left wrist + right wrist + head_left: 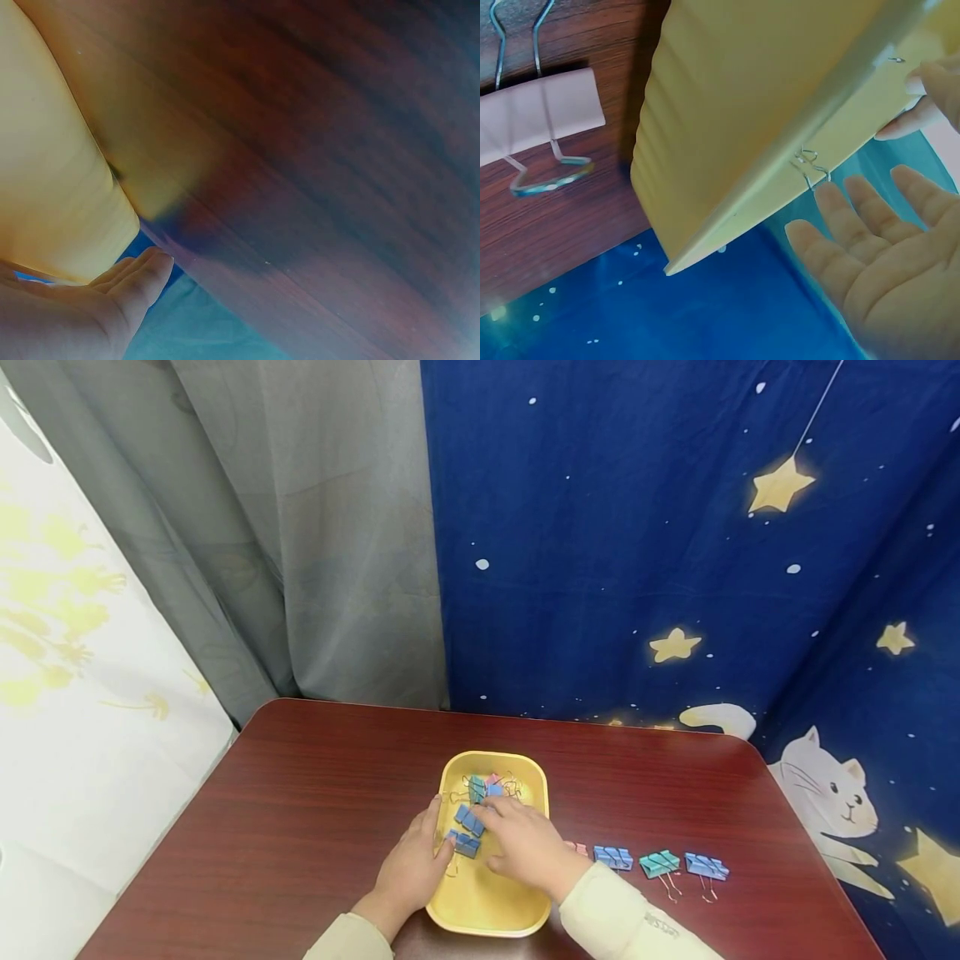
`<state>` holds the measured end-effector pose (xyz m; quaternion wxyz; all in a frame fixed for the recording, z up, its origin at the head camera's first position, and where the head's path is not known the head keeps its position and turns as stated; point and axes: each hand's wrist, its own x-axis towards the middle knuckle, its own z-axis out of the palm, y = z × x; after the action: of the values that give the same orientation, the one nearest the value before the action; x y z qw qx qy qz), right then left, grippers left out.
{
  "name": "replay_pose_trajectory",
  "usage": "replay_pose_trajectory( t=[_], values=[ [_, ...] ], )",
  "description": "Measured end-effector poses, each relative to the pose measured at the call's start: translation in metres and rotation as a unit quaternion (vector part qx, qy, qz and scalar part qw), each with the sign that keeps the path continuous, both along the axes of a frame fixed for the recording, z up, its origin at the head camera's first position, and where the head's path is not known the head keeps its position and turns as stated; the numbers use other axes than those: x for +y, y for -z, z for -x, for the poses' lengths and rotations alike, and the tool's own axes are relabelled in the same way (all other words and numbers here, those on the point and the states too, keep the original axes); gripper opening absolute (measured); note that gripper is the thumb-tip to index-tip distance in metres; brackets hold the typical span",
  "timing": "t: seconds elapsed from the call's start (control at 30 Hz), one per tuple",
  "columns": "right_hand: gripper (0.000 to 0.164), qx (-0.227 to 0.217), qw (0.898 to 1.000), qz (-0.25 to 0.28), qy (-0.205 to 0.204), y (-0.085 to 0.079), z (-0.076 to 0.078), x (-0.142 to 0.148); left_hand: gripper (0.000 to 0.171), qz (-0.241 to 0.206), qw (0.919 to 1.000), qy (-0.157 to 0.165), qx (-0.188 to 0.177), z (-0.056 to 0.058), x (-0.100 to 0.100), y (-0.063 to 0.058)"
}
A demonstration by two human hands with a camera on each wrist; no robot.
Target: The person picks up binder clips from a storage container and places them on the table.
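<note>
Head view: I get bright, even light, mostly crisp; white curtain (90, 810) looks nearly washed out. Left wrist: hazy, soft, counter (337, 150) glossy with a blurred yellowish reflection, top-right corner dim. Right wrist: bluish tint, dark shadow beside the tray (720, 112).

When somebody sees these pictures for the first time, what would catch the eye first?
Probably the dark-blue curtain behind the table, with yellow stars and a white cat at the right. Next, the yellow tray, with the left hand at its left edge and the right hand over the binder clips inside. More clips lie in a row to its right.
</note>
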<state>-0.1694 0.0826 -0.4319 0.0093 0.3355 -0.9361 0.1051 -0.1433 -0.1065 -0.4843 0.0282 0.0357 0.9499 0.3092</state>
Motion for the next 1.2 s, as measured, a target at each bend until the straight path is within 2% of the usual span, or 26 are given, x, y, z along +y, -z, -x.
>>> replay_pose_trajectory(
  t=[0.2,0.4,0.53,0.73,0.93,1.2],
  values=[
    [0.066,-0.024,0.999,-0.025,-0.005,-0.004,0.0,-0.007,0.065,0.004,1.0,0.0,0.008,0.0,0.0,0.002],
    [0.063,-0.028,0.999,-0.041,-0.02,-0.011,0.001,-0.016,0.065,0.005,0.9999,0.002,0.011,-0.001,-0.001,0.002],
    [0.062,-0.051,0.997,-0.056,-0.019,-0.013,0.002,-0.023,0.065,0.003,0.9999,0.001,0.012,-0.001,-0.001,0.002],
    [0.058,-0.078,0.994,-0.078,-0.024,-0.009,0.004,-0.031,0.065,-0.004,0.9998,-0.003,0.018,0.0,-0.001,0.002],
    [0.059,-0.08,0.993,-0.086,-0.026,-0.005,0.007,-0.04,0.065,-0.002,0.9998,-0.003,0.019,0.0,-0.001,0.002],
    [0.041,-0.068,0.993,-0.087,-0.03,0.002,0.011,-0.049,0.064,-0.005,0.9997,-0.006,0.021,-0.001,-0.001,0.001]
  ],
)
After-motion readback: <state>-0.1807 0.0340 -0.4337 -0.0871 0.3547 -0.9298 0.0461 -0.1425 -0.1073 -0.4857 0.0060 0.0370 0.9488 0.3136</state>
